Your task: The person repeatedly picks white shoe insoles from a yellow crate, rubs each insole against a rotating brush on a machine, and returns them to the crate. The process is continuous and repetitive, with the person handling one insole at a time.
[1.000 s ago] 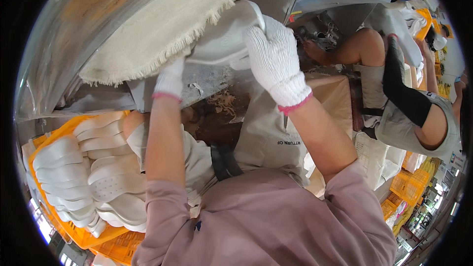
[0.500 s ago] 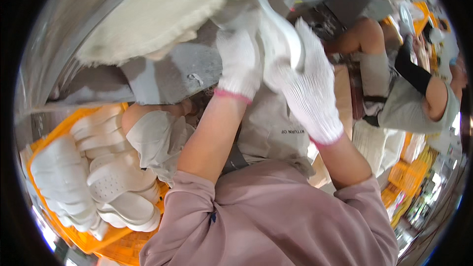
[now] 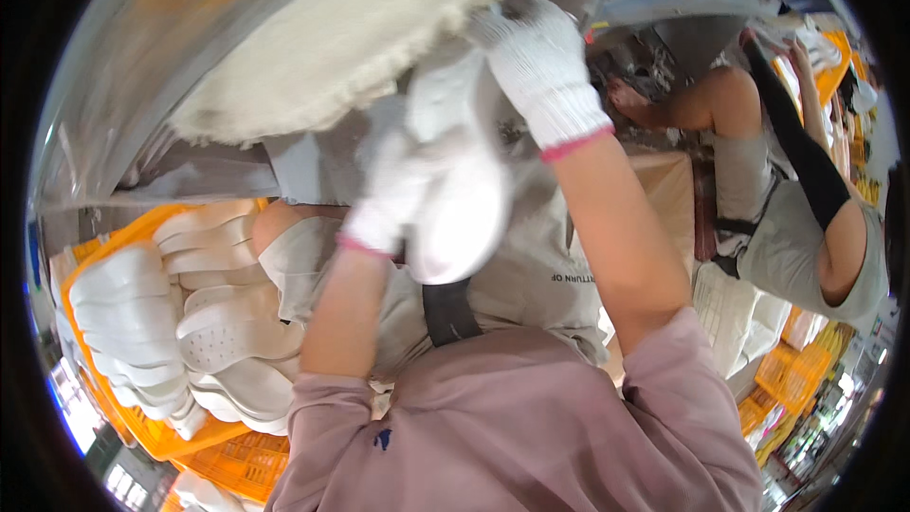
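A white clog (image 3: 462,218), blurred by motion, is held lengthwise before me, its rounded end toward my body. Wrapped around its left side is my left hand (image 3: 391,192), in a white knitted glove with a pink cuff. My right hand (image 3: 542,62), gloved the same way, is closed at the clog's far end; its fingertips are partly hidden. Right beside that far end is the fringed edge of a large cream buffing wheel (image 3: 351,47). I cannot tell whether the clog touches the wheel.
An orange crate (image 3: 156,441) on the left holds several white clogs (image 3: 227,332). A grey metal housing (image 3: 123,85) surrounds the wheel. At right sits a co-worker with a black sleeve (image 3: 806,147), a bare forearm (image 3: 701,100) nearer me. More orange crates (image 3: 791,370) stand behind.
The clog has turned and come down toward my body, its rounded end now nearest me. My left hand has moved left and nearer; my right hand has gone up and left toward the wheel.
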The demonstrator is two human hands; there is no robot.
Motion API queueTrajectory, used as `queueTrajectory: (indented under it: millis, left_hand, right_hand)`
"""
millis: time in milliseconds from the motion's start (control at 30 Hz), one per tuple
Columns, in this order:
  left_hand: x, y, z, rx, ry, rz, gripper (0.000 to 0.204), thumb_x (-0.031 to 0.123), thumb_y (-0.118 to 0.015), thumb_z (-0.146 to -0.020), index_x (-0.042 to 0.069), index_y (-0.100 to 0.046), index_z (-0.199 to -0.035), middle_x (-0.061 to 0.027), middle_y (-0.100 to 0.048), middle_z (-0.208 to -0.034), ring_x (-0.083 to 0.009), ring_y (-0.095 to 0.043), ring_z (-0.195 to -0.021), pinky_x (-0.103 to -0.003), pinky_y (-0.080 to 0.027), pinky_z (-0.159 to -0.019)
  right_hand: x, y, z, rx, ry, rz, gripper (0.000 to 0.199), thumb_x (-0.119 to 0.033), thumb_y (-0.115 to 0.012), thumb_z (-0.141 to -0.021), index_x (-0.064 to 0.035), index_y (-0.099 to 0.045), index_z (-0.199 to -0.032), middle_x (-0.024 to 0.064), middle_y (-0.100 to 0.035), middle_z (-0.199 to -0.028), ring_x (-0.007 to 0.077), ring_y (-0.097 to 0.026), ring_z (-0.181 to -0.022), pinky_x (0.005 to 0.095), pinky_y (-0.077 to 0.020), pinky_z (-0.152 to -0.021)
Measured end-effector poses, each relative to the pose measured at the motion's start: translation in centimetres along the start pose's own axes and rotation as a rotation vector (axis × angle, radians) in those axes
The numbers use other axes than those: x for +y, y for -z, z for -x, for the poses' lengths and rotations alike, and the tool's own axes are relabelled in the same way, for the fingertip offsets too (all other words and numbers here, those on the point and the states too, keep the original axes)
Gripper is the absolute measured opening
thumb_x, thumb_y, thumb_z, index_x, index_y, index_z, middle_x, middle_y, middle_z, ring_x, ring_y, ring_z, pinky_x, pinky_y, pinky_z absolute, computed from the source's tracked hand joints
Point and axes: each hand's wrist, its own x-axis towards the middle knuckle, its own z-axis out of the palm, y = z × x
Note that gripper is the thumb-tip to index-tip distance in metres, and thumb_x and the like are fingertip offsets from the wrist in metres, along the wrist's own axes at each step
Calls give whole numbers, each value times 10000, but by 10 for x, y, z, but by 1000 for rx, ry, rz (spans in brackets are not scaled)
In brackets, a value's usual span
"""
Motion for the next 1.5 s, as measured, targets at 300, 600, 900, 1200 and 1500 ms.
queueTrajectory:
  millis: [300,600,900,1200,1500]
  left_hand:
    - [-49,20,-45,-34,189,308,419,272,-668,-1042,-15,-659,-1348,-165,-703,-1332,-290,-695,-1184,-446,-573,-1018]
    - [-28,50,-30,237,-147,811,609,514,-466,-1045,-24,-596,-1299,-260,-705,-1116,-445,-711,-921,-548,-616,-788]
    - [-61,63,-35,367,-428,-362,368,224,-572,-1032,-13,-640,-1305,-182,-719,-1206,-303,-718,-1105,-430,-586,-945]
    - [-59,69,-59,42,110,670,501,519,-488,-1057,56,-666,-1124,-87,-688,-958,-307,-676,-812,-483,-599,-719]
    - [-54,39,-24,216,204,870,742,810,-431,-958,109,-654,-1057,-87,-649,-898,-286,-649,-761,-525,-585,-718]
  right_hand:
    - [-14,47,91,-313,660,812,383,-174,-726,-798,-140,-731,-1180,75,-701,-1184,328,-633,-1232,566,-466,-1065]
    - [-51,-25,118,-278,405,481,452,-149,-726,-900,-130,-705,-1351,113,-745,-1032,322,-735,-845,433,-593,-833]
    - [-69,-40,90,-166,437,476,187,-148,-714,-888,-132,-762,-1068,128,-759,-992,288,-733,-827,433,-579,-708]
    - [-88,-21,98,-694,-30,-9,702,-254,-770,-833,-11,-548,-1453,233,-679,-1300,359,-654,-1231,433,-505,-1075]
    - [-124,4,150,-489,-43,159,812,-316,-825,-858,-19,-487,-1533,252,-681,-1285,440,-669,-1171,525,-498,-1048]
